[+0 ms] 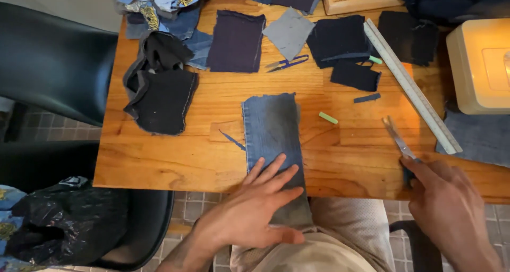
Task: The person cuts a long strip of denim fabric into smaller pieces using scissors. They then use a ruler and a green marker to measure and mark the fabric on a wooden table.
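Under the left hand, denim strip runs lengthwise away from the person.

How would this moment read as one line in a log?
left hand: flat on denim strip | right hand: holding scissors | surface: wooden table

A wooden table of warm orange planks fills the view — its near edge runs across the lower frame. Below it the floor is small grey tiles. A black chair stands at the left, and a second dark seat lower down carries a crumpled black plastic bag. Warm light falls from the right.
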